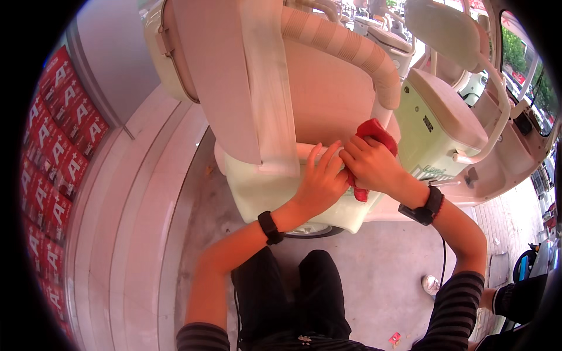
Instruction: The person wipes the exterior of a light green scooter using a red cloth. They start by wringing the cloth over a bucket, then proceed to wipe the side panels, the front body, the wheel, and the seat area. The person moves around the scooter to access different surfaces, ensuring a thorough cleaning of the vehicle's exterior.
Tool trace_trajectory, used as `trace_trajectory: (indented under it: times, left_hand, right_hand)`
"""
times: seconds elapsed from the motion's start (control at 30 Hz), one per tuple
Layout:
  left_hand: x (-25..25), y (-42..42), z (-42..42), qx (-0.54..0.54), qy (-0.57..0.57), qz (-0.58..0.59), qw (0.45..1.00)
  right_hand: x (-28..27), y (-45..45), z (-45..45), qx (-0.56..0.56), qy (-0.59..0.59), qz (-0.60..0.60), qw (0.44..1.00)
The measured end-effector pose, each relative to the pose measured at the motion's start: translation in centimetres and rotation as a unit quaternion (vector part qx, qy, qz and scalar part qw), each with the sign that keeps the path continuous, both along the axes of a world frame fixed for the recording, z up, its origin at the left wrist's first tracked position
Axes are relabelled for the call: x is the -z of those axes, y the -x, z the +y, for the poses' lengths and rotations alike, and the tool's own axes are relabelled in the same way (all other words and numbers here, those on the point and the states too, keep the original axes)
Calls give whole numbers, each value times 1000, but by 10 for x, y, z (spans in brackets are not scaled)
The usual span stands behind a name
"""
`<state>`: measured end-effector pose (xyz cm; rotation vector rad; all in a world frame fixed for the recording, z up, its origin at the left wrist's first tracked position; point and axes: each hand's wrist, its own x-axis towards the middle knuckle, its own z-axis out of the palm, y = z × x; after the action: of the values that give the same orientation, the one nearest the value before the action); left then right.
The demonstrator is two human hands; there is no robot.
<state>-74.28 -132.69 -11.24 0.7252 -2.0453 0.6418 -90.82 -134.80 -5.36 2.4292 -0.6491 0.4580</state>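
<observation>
Before me stands a pale green and beige electric vehicle, its padded rear seat framed by a wrapped tubular armrest. My right hand grips a red cloth at the lower end of the armrest, above the pale green rear body. Part of the cloth hangs below the fingers. My left hand is just left of it, its fingers raised and apart, its thumb side close to the cloth. Whether it touches the cloth cannot be told.
Light stone steps and stacked red boxes are at left. The front seat box and a white tubular rail stand at right. A wheel shows below the body. Another person's shoe is at lower right.
</observation>
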Motion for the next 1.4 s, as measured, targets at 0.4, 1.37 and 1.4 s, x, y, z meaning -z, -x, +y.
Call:
trace_trajectory:
  times: [0.4, 1.37, 1.4]
  left_hand:
    - [-7, -40, -7, -53, -42, -6, 998]
    - [21, -46, 34, 114, -441, 22, 890]
    - [20, -46, 38, 122, -487, 26, 865]
  right_hand:
    - [34, 68, 52, 162, -189, -212, 945]
    - [98, -11, 61, 10, -159, -507, 847]
    - [98, -10, 63, 1, -148, -503, 852]
